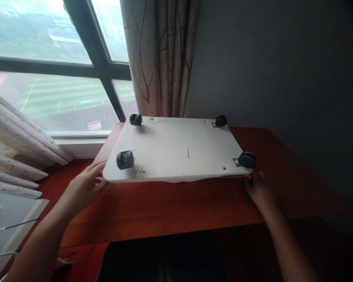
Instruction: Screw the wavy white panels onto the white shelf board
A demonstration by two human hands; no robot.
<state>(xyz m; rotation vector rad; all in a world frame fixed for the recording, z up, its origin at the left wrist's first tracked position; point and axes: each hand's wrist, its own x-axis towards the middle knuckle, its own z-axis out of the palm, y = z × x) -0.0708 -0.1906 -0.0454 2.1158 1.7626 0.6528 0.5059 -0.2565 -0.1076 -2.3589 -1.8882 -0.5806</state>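
A white board [176, 147] with rounded corners lies with its wheeled face up. Black casters sit near its corners: one front left [125, 159], one back left [135, 119], one back right [221, 120] and one front right [247, 159]. My left hand [86, 188] grips the board's left front corner, its fingertips partly hidden by the edge. By the right front corner, my right hand [261, 190] is closed around a small orange-and-dark item [249, 177], mostly hidden by the fingers and too little shown to name.
Under the board is a reddish-brown wooden table [164, 211]. Behind it hang a patterned curtain [161, 58] and a grey wall [267, 66]. A window [61, 94] is on the left. Cables [76, 258] lie at the lower left, and a dark seat-like shape [164, 258] is in front.
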